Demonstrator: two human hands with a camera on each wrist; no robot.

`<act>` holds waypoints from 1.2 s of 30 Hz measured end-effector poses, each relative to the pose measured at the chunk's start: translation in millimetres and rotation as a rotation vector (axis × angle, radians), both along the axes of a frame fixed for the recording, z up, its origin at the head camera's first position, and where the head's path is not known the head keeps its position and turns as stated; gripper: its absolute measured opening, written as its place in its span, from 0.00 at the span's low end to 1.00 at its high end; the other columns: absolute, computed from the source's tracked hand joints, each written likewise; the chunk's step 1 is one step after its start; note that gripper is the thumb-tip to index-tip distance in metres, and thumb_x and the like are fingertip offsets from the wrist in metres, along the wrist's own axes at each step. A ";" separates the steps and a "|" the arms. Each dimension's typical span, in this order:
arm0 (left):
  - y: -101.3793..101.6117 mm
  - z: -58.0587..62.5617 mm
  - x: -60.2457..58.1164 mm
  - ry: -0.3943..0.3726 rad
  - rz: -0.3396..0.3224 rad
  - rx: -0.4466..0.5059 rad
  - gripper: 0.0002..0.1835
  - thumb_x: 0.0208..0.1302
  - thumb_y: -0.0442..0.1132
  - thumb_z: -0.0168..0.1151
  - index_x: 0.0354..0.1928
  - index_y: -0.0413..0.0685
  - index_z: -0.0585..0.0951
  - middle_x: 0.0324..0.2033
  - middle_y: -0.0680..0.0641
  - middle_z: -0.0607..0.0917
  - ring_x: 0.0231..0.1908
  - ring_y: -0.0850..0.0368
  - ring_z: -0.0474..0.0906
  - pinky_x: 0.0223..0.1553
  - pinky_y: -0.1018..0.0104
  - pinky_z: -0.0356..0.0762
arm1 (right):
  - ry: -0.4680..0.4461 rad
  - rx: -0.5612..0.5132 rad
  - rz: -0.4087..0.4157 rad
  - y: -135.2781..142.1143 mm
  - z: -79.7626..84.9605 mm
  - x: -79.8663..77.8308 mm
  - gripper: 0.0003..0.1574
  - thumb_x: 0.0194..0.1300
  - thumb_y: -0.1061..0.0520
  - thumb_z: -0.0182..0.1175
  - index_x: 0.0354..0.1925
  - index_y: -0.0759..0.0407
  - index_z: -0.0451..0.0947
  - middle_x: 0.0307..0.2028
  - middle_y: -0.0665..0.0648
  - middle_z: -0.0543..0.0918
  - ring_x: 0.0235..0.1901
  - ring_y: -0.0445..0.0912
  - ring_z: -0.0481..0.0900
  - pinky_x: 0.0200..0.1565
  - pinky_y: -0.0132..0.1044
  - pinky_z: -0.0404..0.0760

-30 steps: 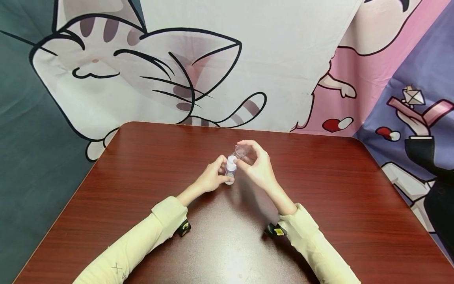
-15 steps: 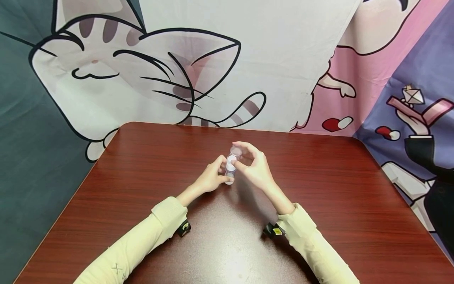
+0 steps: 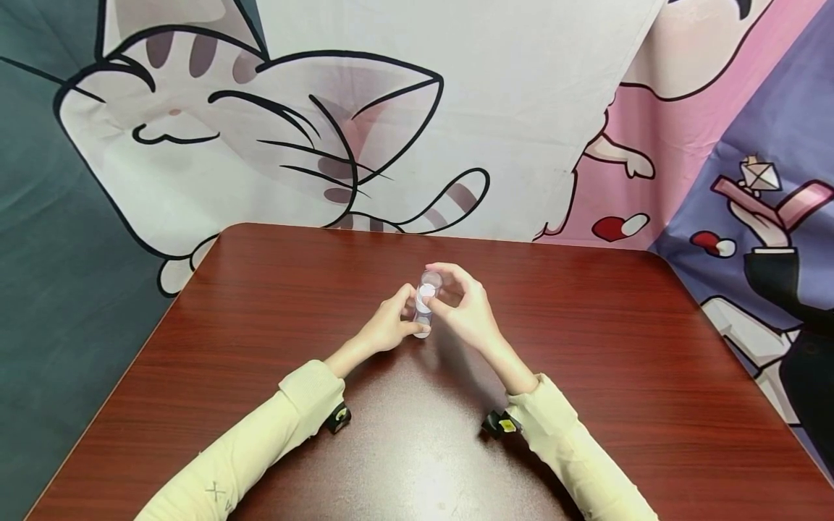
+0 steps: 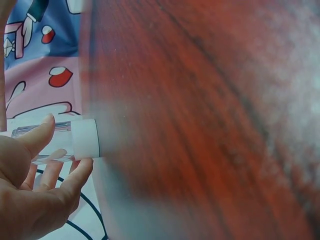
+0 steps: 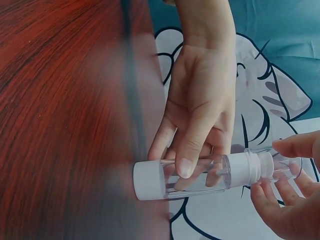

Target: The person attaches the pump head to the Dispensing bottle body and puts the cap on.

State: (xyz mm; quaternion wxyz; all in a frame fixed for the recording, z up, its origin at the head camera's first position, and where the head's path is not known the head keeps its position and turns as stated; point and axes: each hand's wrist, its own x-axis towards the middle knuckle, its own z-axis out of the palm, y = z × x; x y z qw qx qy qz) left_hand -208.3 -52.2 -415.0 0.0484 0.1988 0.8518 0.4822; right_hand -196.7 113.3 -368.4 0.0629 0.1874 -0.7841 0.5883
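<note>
A small clear bottle [image 5: 200, 175] with a white base [image 5: 149, 181] and a white pump top [image 5: 245, 169] stands upright near the middle of the table. My left hand [image 3: 387, 322] grips its clear body, thumb on the near side and fingers behind. At the bottle's top, my right hand [image 3: 469, 307] holds a clear cap [image 5: 292, 167] between thumb and fingers. In the right wrist view the cap's open end surrounds the white nozzle. In the left wrist view the white base [image 4: 86, 138] shows beyond the left thumb, while the top is out of sight.
The dark red wooden table [image 3: 260, 289] extends on all sides of the hands. Behind it hangs a cloth printed with a cartoon cat [image 3: 195, 166]. A black object [image 3: 811, 391] is at the far right edge.
My right hand has moved slightly left and down, bringing the clear cap from a tilt at the right to over the bottle's white top. My left hand and the bottle stay put.
</note>
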 end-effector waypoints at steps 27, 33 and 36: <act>-0.3 -0.2 1.3 0.007 -0.008 0.015 0.20 0.57 0.32 0.68 0.45 0.43 0.66 0.46 0.41 0.82 0.43 0.48 0.82 0.46 0.59 0.77 | -0.026 -0.008 0.016 -0.8 -11.6 0.1 0.25 0.57 0.70 0.64 0.54 0.65 0.75 0.44 0.67 0.83 0.48 0.56 0.81 0.56 0.46 0.78; 0.0 -0.9 0.9 0.012 -0.005 0.011 0.20 0.57 0.32 0.68 0.46 0.43 0.67 0.45 0.41 0.82 0.42 0.49 0.82 0.45 0.60 0.77 | -0.015 0.012 0.013 -1.0 -12.5 -0.4 0.25 0.56 0.70 0.64 0.54 0.64 0.75 0.43 0.65 0.83 0.47 0.53 0.82 0.55 0.44 0.79; 0.2 -1.5 0.6 0.014 -0.006 0.015 0.20 0.57 0.32 0.68 0.46 0.43 0.67 0.44 0.42 0.82 0.41 0.49 0.82 0.44 0.61 0.76 | -0.013 0.021 0.011 -1.3 -12.3 -0.2 0.24 0.56 0.70 0.64 0.53 0.63 0.76 0.42 0.65 0.83 0.47 0.53 0.82 0.54 0.43 0.79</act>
